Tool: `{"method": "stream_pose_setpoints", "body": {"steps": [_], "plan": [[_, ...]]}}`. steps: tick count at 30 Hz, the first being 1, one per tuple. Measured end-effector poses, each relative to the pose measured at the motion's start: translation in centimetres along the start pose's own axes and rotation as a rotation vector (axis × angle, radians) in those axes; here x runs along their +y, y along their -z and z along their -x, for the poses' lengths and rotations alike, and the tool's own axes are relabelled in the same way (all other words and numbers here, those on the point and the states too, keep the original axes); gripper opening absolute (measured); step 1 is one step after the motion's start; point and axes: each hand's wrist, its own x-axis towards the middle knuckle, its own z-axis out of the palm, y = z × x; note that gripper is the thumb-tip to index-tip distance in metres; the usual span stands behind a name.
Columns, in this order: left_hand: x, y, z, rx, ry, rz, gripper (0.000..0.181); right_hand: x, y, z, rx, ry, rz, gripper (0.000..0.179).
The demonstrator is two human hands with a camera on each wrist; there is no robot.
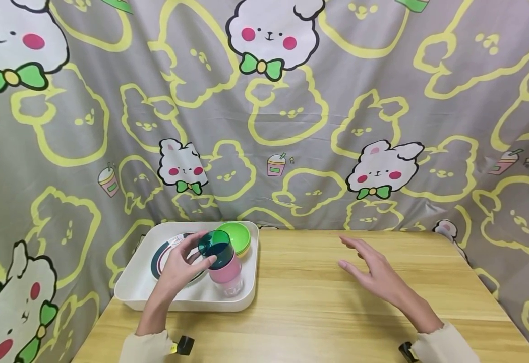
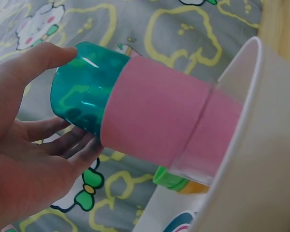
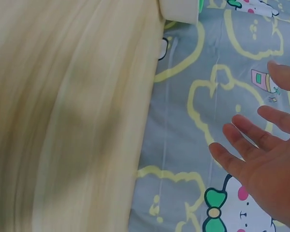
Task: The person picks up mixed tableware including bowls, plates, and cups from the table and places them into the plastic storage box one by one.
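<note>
A stack of cups stands in the right part of a white tray [image 1: 228, 306]: a translucent teal cup [image 1: 221, 258] on top, a pink cup [image 1: 226, 274] below it and a clear cup [image 1: 233, 288] at the bottom. My left hand [image 1: 180, 267] holds the teal cup near its rim. In the left wrist view, the thumb lies at the rim of the teal cup [image 2: 89, 87] and the other fingers reach its opposite side. Above the table on the right, my right hand [image 1: 373, 272] hangs with nothing in it, its fingers spread in the right wrist view.
A plate [image 1: 157, 259] with a dark green band lies in the tray's left part. Behind the cups sits a green bowl [image 1: 239, 236], with a yellow one just under it. The wooden table [image 1: 305, 302] extends to the right. A patterned curtain [image 1: 291, 126] hangs behind.
</note>
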Motion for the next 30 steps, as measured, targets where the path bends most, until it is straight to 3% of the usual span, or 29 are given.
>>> {"method": "stream_pose_setpoints", "body": {"steps": [12, 21, 26, 30], "plan": [[-1.2, -0.5, 0.5, -0.034, -0.004, -0.029, 0.066, 1.5, 0.4, 1.5, 0.006, -0.006, 0.053, 0.059], [-1.5, -0.7, 0.7, -0.102, 0.010, -0.035, 0.071, 2.9, 1.0, 3.1, 0.008, -0.057, 0.082, 0.059], [-2.0, 0.2, 0.8, -0.130, -0.051, -0.068, 0.075, 3.7, 1.4, 3.8, 0.007, -0.065, 0.099, 0.062], [-3.1, 1.5, 1.2, -0.094, -0.120, -0.173, 0.065, 4.2, 1.8, 4.3, -0.004, -0.070, 0.145, 0.066]]}}
